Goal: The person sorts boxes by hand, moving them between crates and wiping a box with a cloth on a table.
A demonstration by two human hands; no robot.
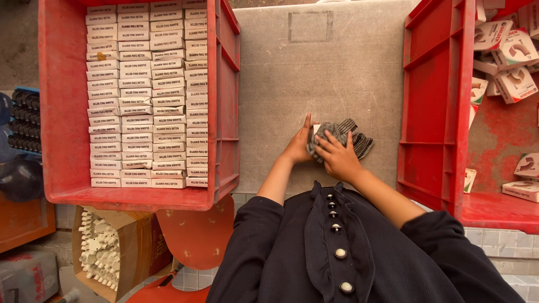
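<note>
Centrally, a grey tabletop [320,73] is seen between 2 red crates. On the left, a red crate [62,112] is packed tight with small white boxes [147,95], laid flat in 4 neat columns that fill it from the far wall to the near wall. On the right, a second red crate [435,106] holds only a loose scatter of small boxes [508,56] printed in white and red, tumbled at the far end, with a few more lying near the front; much of its floor is bare. Below the left crate, an open cardboard carton [137,247] full of small white plastic pieces [100,249] is seen.

Between the crates, a grey checked cloth [343,137] lies on the tabletop, bunched around a small white box [318,130] of which only a corner shows. The left hand [298,147] is laid against the near-left side of the bundle, fingers extended along it. The right hand [338,157] is pressed on top of the cloth, fingers spread and curled over it. The step in hand is judged to be wiping or wrapping the box within the cloth; a steady grip on both would be called for.
</note>
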